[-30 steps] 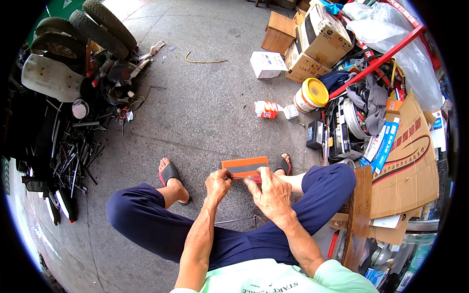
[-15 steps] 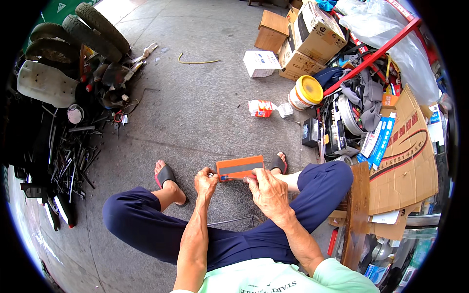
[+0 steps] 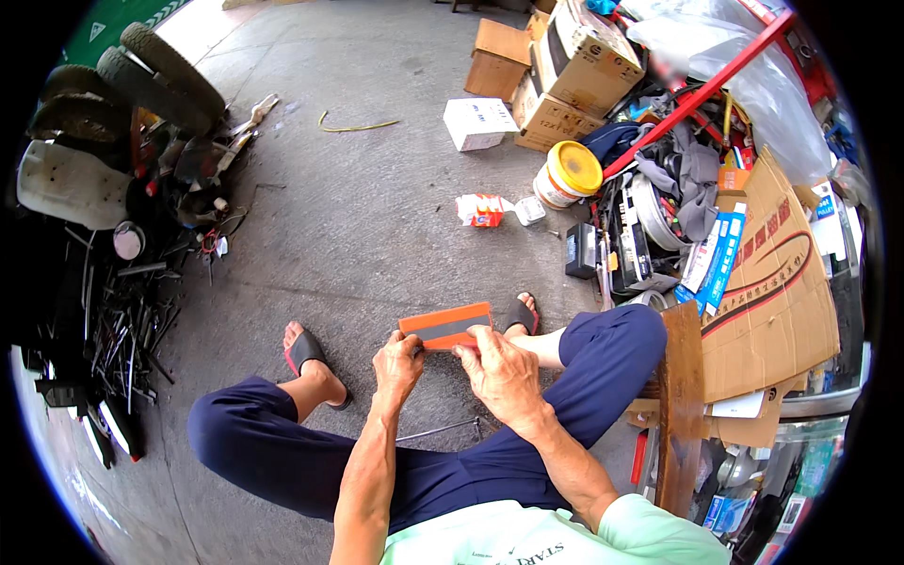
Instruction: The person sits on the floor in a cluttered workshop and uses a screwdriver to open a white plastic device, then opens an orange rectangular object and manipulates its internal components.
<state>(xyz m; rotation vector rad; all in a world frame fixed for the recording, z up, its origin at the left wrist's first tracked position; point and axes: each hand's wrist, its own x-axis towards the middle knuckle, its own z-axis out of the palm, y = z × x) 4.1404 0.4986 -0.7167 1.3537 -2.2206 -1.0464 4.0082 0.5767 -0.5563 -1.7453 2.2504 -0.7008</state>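
Note:
An orange flat box (image 3: 452, 316) with a dark grey band along its middle is held out above the ground, between my feet. My left hand (image 3: 398, 363) is closed at its near left corner, the thumb by the edge. My right hand (image 3: 508, 375) grips the near right part, with fingers over the edge and the thumb turned inward. Whether anything small sits under the fingers is hidden. A thin metal rod (image 3: 438, 430) lies low behind my wrists, close to my lap.
Metal rods and old tyres (image 3: 169, 71) crowd the left. Stacked cartons (image 3: 589, 56), a yellow-lidded bucket (image 3: 573, 169), a black battery (image 3: 581, 250) and a cardboard sheet (image 3: 767, 311) fill the right. A red and white packet (image 3: 481, 210) lies ahead on the concrete.
The whole view has shifted, so most things sit further left. Both hands now lie closer on the box, and the thin piece earlier at my right fingertips no longer shows.

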